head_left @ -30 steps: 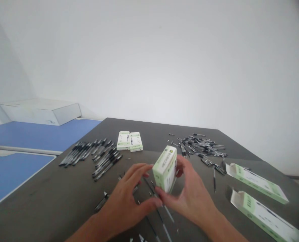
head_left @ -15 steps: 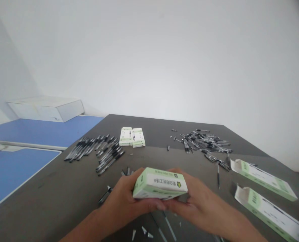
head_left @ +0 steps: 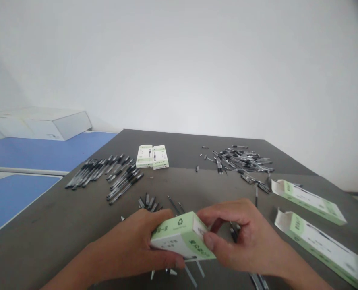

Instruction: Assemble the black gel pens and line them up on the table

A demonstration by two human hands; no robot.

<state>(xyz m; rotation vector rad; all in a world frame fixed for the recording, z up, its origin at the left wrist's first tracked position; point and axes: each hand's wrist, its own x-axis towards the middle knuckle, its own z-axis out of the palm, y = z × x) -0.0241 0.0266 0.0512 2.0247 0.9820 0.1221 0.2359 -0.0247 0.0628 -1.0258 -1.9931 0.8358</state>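
Observation:
Both my hands hold one small green-and-white carton (head_left: 179, 237) just above the dark table (head_left: 61, 225). My left hand (head_left: 136, 251) wraps round its left end from below, fingers curled under it. My right hand (head_left: 242, 237) pinches its right end, thumb on the front edge and fingers bent over the top. The carton lies tilted, a recycling mark facing up. Under and behind it lie loose pen parts (head_left: 150, 201).
A row of black pens (head_left: 106, 175) lies at the left, two small cartons (head_left: 152, 156) behind it. A heap of pen parts (head_left: 241, 163) sits at the back right. Two long open boxes (head_left: 308, 199) (head_left: 323, 249) lie at the right. A blue surface (head_left: 24, 161) adjoins on the left.
The carton stood on end a second ago, then lay level between my hands; now it is turned again and lower, closer to me, with my right thumb at its end.

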